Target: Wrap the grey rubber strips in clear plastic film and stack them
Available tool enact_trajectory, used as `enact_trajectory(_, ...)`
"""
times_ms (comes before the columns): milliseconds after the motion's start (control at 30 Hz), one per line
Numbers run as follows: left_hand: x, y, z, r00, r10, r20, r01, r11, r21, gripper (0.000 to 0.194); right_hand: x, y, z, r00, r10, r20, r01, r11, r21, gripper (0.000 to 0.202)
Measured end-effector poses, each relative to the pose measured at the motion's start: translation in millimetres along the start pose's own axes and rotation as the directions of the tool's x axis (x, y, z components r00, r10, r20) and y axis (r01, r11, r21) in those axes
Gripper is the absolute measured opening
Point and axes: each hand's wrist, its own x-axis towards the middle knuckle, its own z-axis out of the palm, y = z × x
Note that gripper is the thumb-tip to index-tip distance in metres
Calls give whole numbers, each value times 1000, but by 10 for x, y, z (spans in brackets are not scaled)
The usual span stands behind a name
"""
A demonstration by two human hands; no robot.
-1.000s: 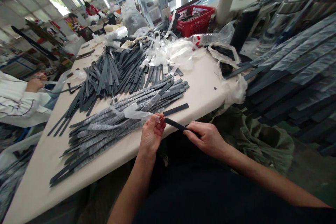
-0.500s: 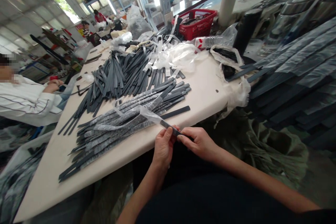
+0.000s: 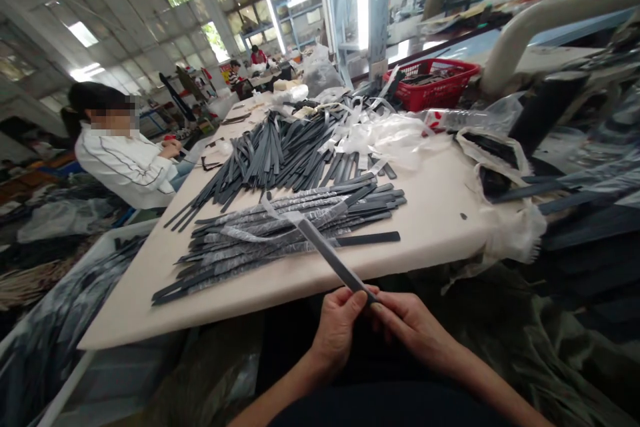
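A flat dark grey strip [image 3: 330, 259] runs from my hands up over the table's front edge. Clear plastic film [image 3: 280, 215] trails from its far end across the pile. My left hand [image 3: 337, 323] pinches the strip near its lower end, thumb on top. Close beside it, my right hand [image 3: 407, 327] grips that same end, partly hiding it. Just beyond lies a pile of film-wrapped grey strips [image 3: 250, 240], with one strip [image 3: 370, 238] sticking out to the right. Behind that spreads a larger heap of bare grey strips [image 3: 270, 150].
Crumpled white film [image 3: 395, 137] and a red basket [image 3: 435, 83] sit toward the back of the pale table [image 3: 430, 213]. At the left, a co-worker in a white top [image 3: 125, 170] sits beside a pale bin [image 3: 100, 250] of strips. More dark strips [image 3: 595, 233] are at the right.
The view has swung left, so the table appears farther right. A longer bare length of the held strip now shows beyond my hands, with the film at its far end. Both hands still hold it.
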Motion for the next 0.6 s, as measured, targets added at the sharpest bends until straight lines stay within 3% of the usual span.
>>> enact_trajectory(133, -22, -24, -110, 991, 89, -103, -86, 996, 35, 27, -290, 305, -25, 996, 50, 72, -49, 999, -21, 48)
enact_trajectory(267, -92, -99, -143, 996, 19, -87, -12, 997, 73, 32, -571, 632, -15, 993, 114, 8, -113, 990, -90, 59)
enact_trajectory(367, -155, -159, -94, 999, -43, 0, 42, 991, 127, 35, -421, 505, 47, 996, 66, -53, -73, 986, -152, 55)
enact_trajectory(467, -164, -191, -74, 997, -32, 69, 24, 994, 110, 36, -214, 315, 79, 997, -36, -67, 23, 983, -185, 49)
enact_trajectory(533, -146, -202, -93, 998, 2, 65, -11, 992, 123, 36, -240, 336, 53, 998, -58, -35, 50, 981, -188, 44)
enact_trajectory(600, -125, -215, -120, 999, 42, 33, -47, 985, 168, 35, -418, 503, -10, 1000, -30, -7, 29, 986, -167, 41)
